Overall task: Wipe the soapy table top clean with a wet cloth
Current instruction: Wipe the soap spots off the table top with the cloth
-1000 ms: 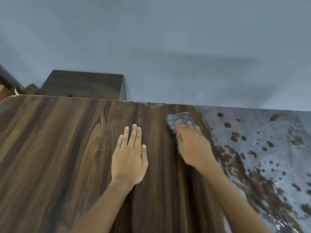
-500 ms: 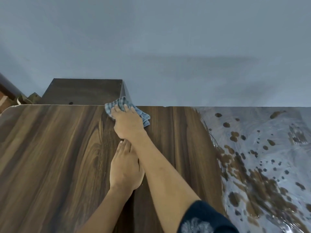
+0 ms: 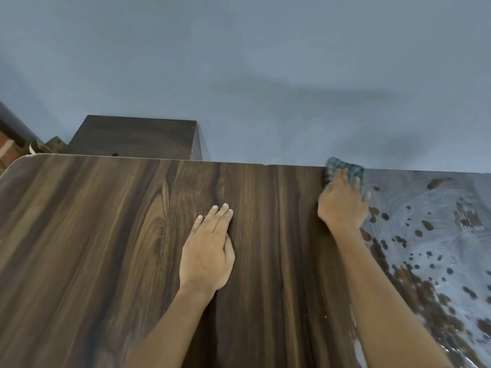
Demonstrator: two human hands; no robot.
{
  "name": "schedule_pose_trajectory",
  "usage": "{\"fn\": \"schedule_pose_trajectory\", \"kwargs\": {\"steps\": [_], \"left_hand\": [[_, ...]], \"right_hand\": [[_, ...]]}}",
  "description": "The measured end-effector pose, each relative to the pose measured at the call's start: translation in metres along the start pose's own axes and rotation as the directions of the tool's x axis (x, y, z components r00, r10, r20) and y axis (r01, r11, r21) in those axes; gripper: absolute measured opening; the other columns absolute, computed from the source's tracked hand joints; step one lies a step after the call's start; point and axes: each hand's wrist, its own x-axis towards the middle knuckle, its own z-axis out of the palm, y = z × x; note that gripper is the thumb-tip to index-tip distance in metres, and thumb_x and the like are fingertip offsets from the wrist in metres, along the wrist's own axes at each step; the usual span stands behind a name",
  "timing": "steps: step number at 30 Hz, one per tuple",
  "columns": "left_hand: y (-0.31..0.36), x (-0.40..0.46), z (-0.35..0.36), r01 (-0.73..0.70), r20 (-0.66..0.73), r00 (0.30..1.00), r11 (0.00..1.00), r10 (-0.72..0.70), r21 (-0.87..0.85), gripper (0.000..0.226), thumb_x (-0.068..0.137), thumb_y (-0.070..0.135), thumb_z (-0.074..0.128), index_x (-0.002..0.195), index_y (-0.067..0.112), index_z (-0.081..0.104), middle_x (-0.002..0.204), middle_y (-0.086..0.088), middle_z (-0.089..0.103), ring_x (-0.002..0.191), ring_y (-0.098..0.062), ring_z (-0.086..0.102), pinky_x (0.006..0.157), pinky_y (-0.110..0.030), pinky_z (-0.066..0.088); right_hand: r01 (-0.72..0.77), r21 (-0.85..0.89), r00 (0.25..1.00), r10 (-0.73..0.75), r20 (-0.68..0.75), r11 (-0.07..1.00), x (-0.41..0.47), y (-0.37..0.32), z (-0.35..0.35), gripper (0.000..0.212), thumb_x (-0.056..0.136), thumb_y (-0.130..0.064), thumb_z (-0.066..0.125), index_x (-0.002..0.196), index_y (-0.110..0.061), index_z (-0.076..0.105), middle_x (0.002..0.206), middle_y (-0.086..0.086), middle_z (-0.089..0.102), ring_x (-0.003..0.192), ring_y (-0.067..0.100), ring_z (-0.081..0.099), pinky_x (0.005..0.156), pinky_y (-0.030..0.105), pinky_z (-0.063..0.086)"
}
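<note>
Here right hand (image 3: 341,205) fingers (image 3: 345,179) press the blurred checked cloth (image 3: 345,170); left hand (image 3: 208,251) flat.

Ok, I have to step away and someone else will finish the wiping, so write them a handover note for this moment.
Left hand: flat on the wiped wood, holding nothing.
Right hand: presses the checked cloth at the far edge, where the soap begins.
Done: the table top left of the cloth shows bare wood.
Left: the soapy film over the right part, with streaks along the boundary near the front.
</note>
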Motion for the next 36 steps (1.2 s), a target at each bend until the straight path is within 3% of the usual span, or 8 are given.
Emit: {"fn": "schedule_pose_trajectory", "kwargs": {"steps": [4, 7, 9, 12, 20, 23, 29, 36], "left_hand": [[0.0, 0.0, 0.0, -0.002, 0.008, 1.0, 1.0, 0.002, 0.015, 0.058, 0.087, 0.026, 0.015, 0.133, 0.014, 0.048, 0.14, 0.003, 0.046, 0.133, -0.012, 0.037, 0.113, -0.032, 0.021], [-0.001, 0.0, -0.001, -0.004, 0.016, 1.0, 1.0, 0.004, 0.009, 0.058, 0.087, 0.026, 0.015, 0.134, 0.014, 0.047, 0.142, 0.004, 0.045, 0.135, -0.011, 0.034, 0.114, -0.03, 0.019], [-0.002, -0.001, -0.001, -0.016, 0.021, 1.0, 1.0, 0.016, 0.007, 0.057, 0.087, 0.025, 0.017, 0.135, 0.013, 0.045, 0.143, 0.003, 0.043, 0.136, -0.011, 0.032, 0.114, -0.03, 0.017], [-0.002, -0.002, -0.001, -0.036, 0.012, 0.999, 0.999, 0.036, 0.008, 0.057, 0.087, 0.024, 0.016, 0.135, 0.012, 0.046, 0.142, 0.001, 0.044, 0.135, -0.012, 0.033, 0.114, -0.03, 0.017], [0.005, -0.022, -0.002, 0.03, 0.011, 0.999, 0.999, -0.03, 0.013, 0.044, 0.095, 0.011, 0.038, 0.139, 0.011, 0.039, 0.147, -0.001, 0.036, 0.138, -0.015, 0.028, 0.115, -0.03, 0.018], [0.013, -0.042, -0.003, 0.051, 0.033, 0.998, 0.997, -0.053, 0.055, 0.044, 0.097, 0.018, 0.031, 0.14, 0.009, 0.034, 0.149, -0.004, 0.032, 0.138, -0.017, 0.027, 0.114, -0.03, 0.018], [0.018, -0.127, -0.015, -0.137, 0.16, 0.98, 0.987, 0.122, 0.085, 0.055, 0.097, 0.034, 0.018, 0.138, 0.003, 0.038, 0.145, -0.008, 0.038, 0.136, -0.018, 0.033, 0.111, -0.03, 0.021], [0.018, -0.193, -0.012, -0.058, 0.159, 0.986, 0.998, 0.054, 0.022, 0.057, 0.097, 0.043, 0.013, 0.146, 0.014, 0.018, 0.156, 0.005, 0.012, 0.142, -0.007, 0.009, 0.112, -0.025, 0.011]], "right_hand": [[-0.135, 0.052, 0.99, 0.137, -0.035, 0.989, -0.049, -0.017, 0.004, 0.052, 0.1, -0.024, 0.026, 0.15, -0.015, 0.014, 0.157, 0.001, 0.015, 0.144, 0.023, 0.01, 0.116, 0.045, 0.011], [0.217, 0.114, 0.976, -0.212, -0.051, 0.969, -0.119, -0.029, 0.012, 0.049, 0.095, -0.021, 0.039, 0.143, -0.018, 0.034, 0.149, 0.0, 0.034, 0.14, 0.021, 0.027, 0.114, 0.038, 0.019], [0.534, 0.131, 0.842, -0.54, 0.006, 0.835, -0.167, -0.021, 0.011, 0.045, 0.091, -0.021, 0.041, 0.136, -0.024, 0.046, 0.141, -0.009, 0.046, 0.134, 0.014, 0.038, 0.112, 0.031, 0.02], [0.691, 0.083, 0.705, -0.695, 0.14, 0.718, -0.202, 0.021, 0.002, 0.043, 0.095, -0.029, 0.029, 0.132, -0.032, 0.05, 0.135, -0.019, 0.049, 0.129, 0.006, 0.042, 0.104, 0.031, 0.027], [0.212, -0.019, 0.973, -0.21, 0.1, 0.977, -0.102, 0.034, -0.015, 0.049, 0.101, -0.027, 0.024, 0.149, -0.02, 0.018, 0.155, -0.001, 0.019, 0.144, 0.02, 0.013, 0.117, 0.042, 0.012], [0.297, 0.027, 0.95, -0.298, 0.093, 0.955, -0.104, -0.007, -0.004, 0.05, 0.1, -0.025, 0.027, 0.149, -0.022, 0.016, 0.156, -0.002, 0.016, 0.144, 0.019, 0.01, 0.117, 0.04, 0.009], [0.665, 0.134, 0.708, -0.677, 0.2, 0.735, -0.236, 0.038, -0.011, 0.046, 0.091, -0.03, 0.034, 0.136, -0.031, 0.046, 0.138, -0.017, 0.048, 0.131, 0.007, 0.04, 0.11, 0.026, 0.021], [0.316, 0.039, 0.936, -0.318, 0.151, 0.948, -0.182, 0.073, -0.028, 0.05, 0.1, -0.035, 0.015, 0.149, -0.027, 0.01, 0.154, -0.012, 0.011, 0.144, 0.013, 0.007, 0.117, 0.034, 0.008]]}}
